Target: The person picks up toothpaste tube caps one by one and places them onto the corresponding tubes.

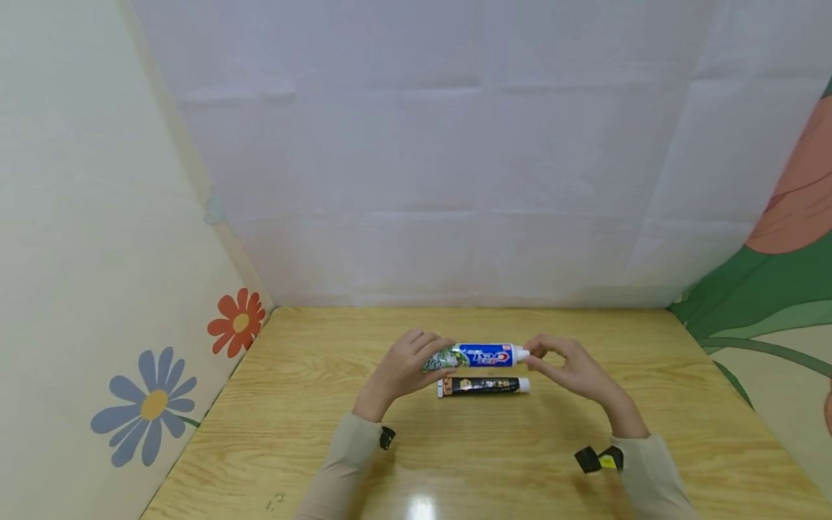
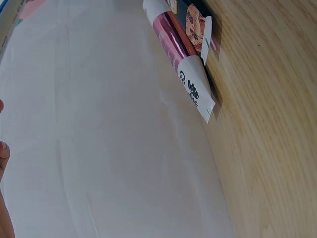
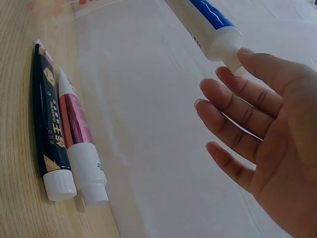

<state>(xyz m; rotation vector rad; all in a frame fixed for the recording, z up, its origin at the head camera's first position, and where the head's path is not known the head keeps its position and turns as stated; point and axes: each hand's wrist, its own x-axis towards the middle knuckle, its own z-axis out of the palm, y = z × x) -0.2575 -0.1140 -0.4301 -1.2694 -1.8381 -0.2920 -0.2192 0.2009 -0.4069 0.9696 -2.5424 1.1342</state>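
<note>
A blue, white and green toothpaste tube [image 1: 487, 354] is held level above the table. My left hand [image 1: 406, 367] grips its flat left end, thumb on the near side. At the other end, my right hand [image 1: 577, 370] pinches the white cap [image 3: 232, 60] between thumb and forefinger; the right wrist view shows the other fingers loosely bent below it. Under the held tube lies a black toothpaste tube [image 1: 487, 386] with a white cap pointing right. Alongside it lies a pink and white tube [image 3: 79, 119], hidden in the head view. Only the held tube's edge shows in the left wrist view.
The wooden table [image 1: 312, 448] carries the two lying tubes side by side. A white cloth [image 1: 455, 180] hangs at its back edge. Walls with painted flowers [image 1: 154, 404] stand on the left and right. Black straps [image 1: 598, 459] circle the wrists.
</note>
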